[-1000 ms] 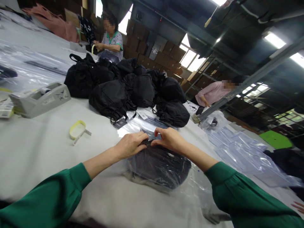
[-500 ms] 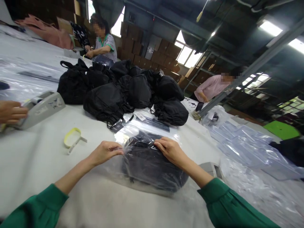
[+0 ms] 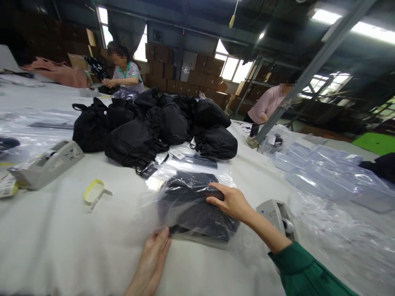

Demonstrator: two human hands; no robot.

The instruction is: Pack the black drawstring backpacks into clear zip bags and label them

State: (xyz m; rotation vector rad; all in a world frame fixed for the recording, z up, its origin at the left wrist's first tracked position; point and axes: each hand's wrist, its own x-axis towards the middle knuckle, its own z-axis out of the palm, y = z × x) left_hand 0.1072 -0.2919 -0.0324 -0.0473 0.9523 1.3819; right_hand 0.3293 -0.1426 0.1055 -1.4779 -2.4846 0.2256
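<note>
A black bag in a clear plastic bag (image 3: pixel 191 205) lies on the white table (image 3: pixel 61 242) in front of me. My right hand (image 3: pixel 230 201) rests on its top right side, fingers pressed flat onto the plastic. My left hand (image 3: pixel 154 257) lies flat at the near edge of the package, fingers stretched out against the plastic and the table. Neither hand grips anything.
A heap of black bags (image 3: pixel 154 123) lies behind the package. A grey tape dispenser (image 3: pixel 46 164) stands at left, another (image 3: pixel 277 216) by my right forearm. A yellow-rimmed tool (image 3: pixel 94 191) lies at left. Clear plastic bags (image 3: pixel 324 172) spread at right. Two other people work beyond the table.
My left hand has left the top of the package and dropped to its near edge. My right hand stayed on top. Another person's hand at the left dispenser is gone.
</note>
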